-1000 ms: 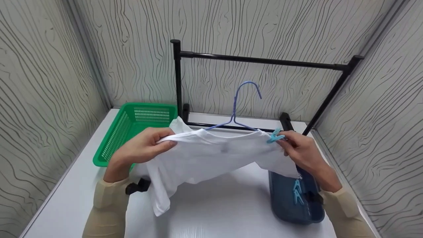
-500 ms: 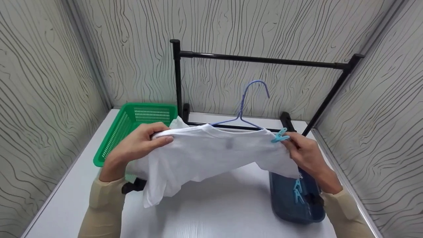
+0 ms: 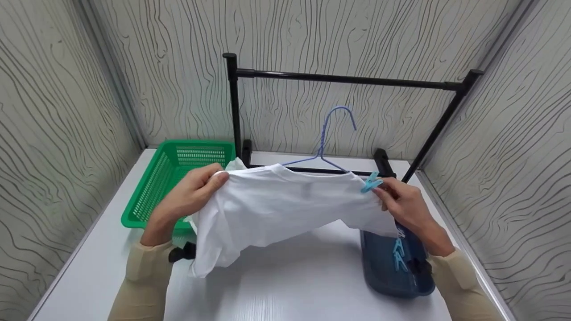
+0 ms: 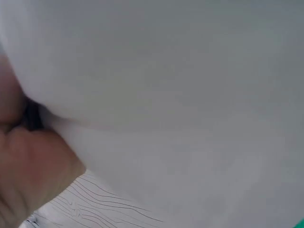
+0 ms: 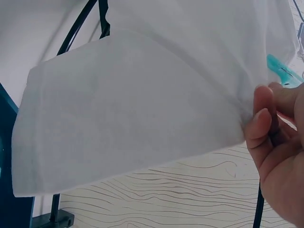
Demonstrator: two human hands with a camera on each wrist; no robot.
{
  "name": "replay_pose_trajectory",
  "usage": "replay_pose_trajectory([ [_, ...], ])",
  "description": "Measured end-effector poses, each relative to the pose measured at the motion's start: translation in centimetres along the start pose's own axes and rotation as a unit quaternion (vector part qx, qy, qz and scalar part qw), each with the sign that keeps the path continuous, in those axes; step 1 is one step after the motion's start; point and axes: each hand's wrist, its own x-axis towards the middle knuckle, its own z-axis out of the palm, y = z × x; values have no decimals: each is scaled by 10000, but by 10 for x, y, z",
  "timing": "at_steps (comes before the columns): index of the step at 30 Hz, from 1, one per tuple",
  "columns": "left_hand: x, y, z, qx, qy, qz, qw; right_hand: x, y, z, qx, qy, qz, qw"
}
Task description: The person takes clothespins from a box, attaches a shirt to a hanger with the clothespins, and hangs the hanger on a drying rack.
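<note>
A person's left hand (image 3: 189, 189) is gripping one shoulder of a white shirt (image 3: 285, 200), its thumb now pressing closer to the fingers than a moment ago, which seems to be firming the hold on the side where no peg is showing. The right hand (image 3: 403, 198) is pinching the cloth just beside a light-blue clothespin (image 3: 371, 182). The shirt is hanging over a blue hanger (image 3: 322, 138), above the desk (image 3: 285, 290)
</note>
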Motion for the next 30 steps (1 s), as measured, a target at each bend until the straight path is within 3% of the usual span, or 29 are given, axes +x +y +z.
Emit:
replay_pose_trajectory([
  [6,0,2,0,-361,86,15,9993,5,-18,2,567,-291,465,9969],
  [11,-1,7,0,-390,182,-217,9988,6,-29,-2,588,-378,961,9929],
  [19,-12,33,-11,-345,550,-306,9974,-11,3,-4,110,-320,1436,9891],
  [26,-14,36,-15,-449,632,-271,9966,-23,15,-9,-247,-1252,1751,9762],
  [30,-16,35,-16,-437,760,-160,9960,-31,21,-5,-245,-1352,1848,9731],
])
